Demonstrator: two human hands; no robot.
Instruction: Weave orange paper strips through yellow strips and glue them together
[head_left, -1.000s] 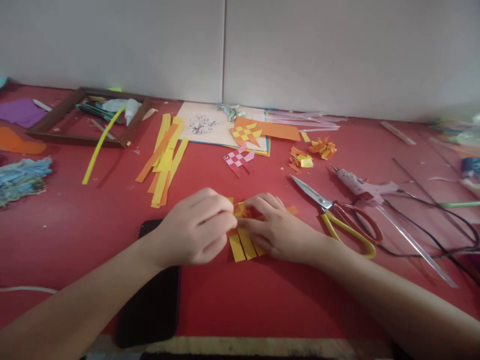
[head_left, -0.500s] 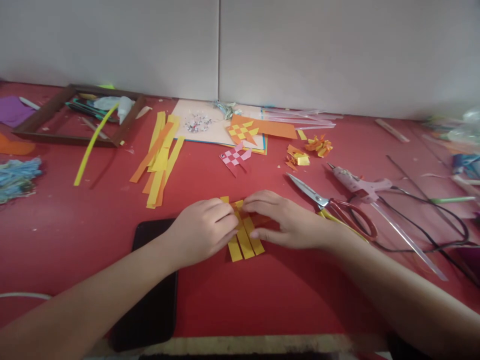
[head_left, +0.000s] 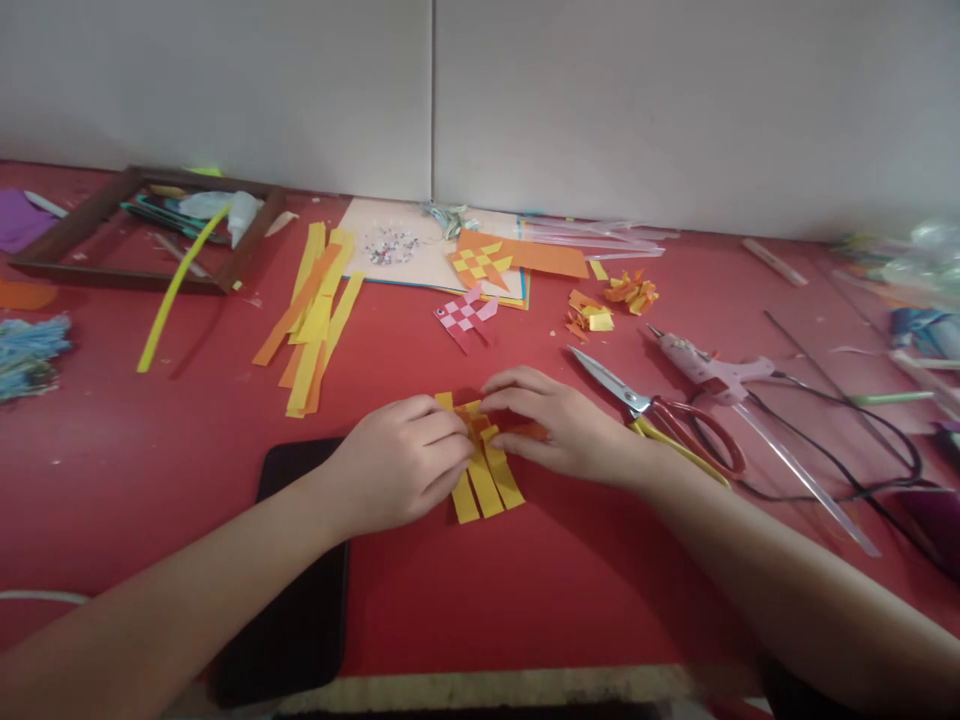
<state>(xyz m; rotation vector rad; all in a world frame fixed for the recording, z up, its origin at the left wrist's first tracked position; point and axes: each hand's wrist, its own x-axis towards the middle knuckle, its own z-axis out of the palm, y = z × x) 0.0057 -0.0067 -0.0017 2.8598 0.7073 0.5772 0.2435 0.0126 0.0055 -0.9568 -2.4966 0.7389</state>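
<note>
Several yellow paper strips [head_left: 484,485] lie side by side in front of me, with orange strips crossing them near their upper part. My left hand [head_left: 409,460] is closed over the left side of these strips, its fingertips curled and partly hidden. From the right, my right hand [head_left: 559,420] reaches in with thumb and fingers closed around the weave's right side, where an orange end shows under the palm. One yellow strip is lifted slightly near my right thumb. A black phone [head_left: 289,590] lies flat beneath my left forearm.
Scissors [head_left: 637,400] and a pink glue gun [head_left: 712,365] with its cord lie to the right. Loose paper strips [head_left: 315,330], a pink woven paper fish [head_left: 465,318], an orange-yellow woven piece [head_left: 481,262] and a brown frame [head_left: 120,278] lie farther back.
The yellow strip by my right thumb now bends upward from the weave. My right fingers have shifted slightly; the whole view has moved a little.
</note>
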